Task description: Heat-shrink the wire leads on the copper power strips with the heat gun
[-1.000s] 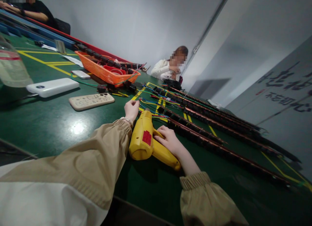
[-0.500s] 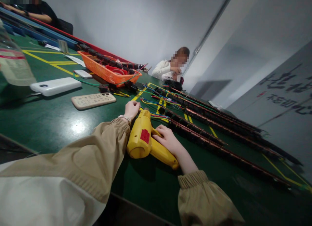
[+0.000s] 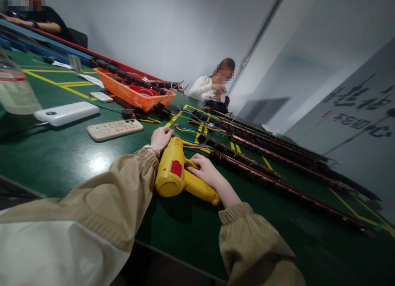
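Note:
A yellow heat gun [image 3: 171,167] with a red label lies across the green table, its nozzle pointing away from me. My right hand [image 3: 202,169] is closed round its handle, fingers near the trigger. Just left of the nozzle, my left hand [image 3: 162,138] is closed with the fingertips bent together; what they hold, if anything, is hidden. Beyond the nozzle run coloured wires [image 3: 195,145], which lead into a long black and copper-coloured bar assembly [image 3: 247,170] on the right.
An orange basket [image 3: 123,94] with black parts stands further back. Left are a phone in a beige case [image 3: 115,130], a white power bank [image 3: 67,113] and a plastic bottle [image 3: 15,90]. More wired bars [image 3: 277,154] lie at right. Two people sit beyond the table.
The whole view has shifted slightly, so hands and heat gun appear a little further left and up. Both hands keep about the same places relative to the heat gun.

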`<action>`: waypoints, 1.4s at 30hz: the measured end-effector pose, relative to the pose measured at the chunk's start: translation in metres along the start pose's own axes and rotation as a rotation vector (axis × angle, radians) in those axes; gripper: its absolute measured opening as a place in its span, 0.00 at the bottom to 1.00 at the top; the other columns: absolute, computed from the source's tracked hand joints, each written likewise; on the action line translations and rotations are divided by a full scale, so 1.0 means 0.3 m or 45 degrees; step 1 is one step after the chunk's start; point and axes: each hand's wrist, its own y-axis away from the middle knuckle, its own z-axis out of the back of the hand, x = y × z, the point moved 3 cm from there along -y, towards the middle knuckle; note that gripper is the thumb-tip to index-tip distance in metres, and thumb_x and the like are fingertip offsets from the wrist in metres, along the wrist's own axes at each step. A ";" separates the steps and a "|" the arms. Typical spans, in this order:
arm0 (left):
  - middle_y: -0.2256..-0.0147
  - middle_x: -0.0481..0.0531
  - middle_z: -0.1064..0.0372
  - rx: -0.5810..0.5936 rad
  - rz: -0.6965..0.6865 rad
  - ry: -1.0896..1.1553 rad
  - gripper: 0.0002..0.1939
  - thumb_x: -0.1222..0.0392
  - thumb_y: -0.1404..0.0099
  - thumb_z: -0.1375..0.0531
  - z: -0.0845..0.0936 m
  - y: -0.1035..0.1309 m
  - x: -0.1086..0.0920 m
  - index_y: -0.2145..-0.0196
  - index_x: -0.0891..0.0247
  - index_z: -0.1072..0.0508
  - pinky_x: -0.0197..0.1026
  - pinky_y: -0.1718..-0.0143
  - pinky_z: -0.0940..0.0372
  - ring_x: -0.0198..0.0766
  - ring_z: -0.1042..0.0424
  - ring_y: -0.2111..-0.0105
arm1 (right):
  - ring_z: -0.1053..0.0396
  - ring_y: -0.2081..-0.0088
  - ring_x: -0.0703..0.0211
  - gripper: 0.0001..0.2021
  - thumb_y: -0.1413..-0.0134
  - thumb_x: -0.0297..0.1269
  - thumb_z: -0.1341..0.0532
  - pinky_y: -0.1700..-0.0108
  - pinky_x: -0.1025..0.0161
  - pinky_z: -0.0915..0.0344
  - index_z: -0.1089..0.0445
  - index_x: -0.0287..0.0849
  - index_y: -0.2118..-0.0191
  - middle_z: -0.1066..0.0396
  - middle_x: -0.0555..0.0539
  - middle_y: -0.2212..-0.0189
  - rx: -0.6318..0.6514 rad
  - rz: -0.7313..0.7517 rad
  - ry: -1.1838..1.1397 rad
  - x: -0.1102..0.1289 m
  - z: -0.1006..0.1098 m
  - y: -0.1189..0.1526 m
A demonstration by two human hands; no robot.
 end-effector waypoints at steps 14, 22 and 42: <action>0.59 0.58 0.29 0.079 0.044 -0.103 0.17 0.53 0.34 0.50 -0.019 -0.018 0.019 0.61 0.67 0.27 0.38 0.62 0.45 0.43 0.33 0.58 | 0.38 0.63 0.63 0.10 0.49 0.37 0.38 0.59 0.65 0.42 0.26 0.37 0.62 0.35 0.46 0.65 -0.015 -0.019 0.048 -0.001 -0.005 -0.019; 0.61 0.57 0.29 0.078 0.051 -0.113 0.17 0.53 0.35 0.50 -0.018 -0.018 0.017 0.61 0.67 0.26 0.37 0.65 0.45 0.41 0.33 0.60 | 0.39 0.64 0.63 0.10 0.47 0.39 0.39 0.60 0.66 0.43 0.27 0.37 0.64 0.36 0.46 0.67 0.008 -0.058 0.096 0.005 0.001 -0.016; 0.56 0.58 0.32 0.198 0.039 -0.063 0.16 0.57 0.33 0.55 -0.039 -0.032 0.022 0.61 0.66 0.31 0.40 0.54 0.45 0.42 0.36 0.54 | 0.41 0.65 0.64 0.12 0.44 0.41 0.42 0.62 0.67 0.45 0.29 0.37 0.67 0.37 0.46 0.66 0.020 0.000 0.138 0.005 -0.003 -0.008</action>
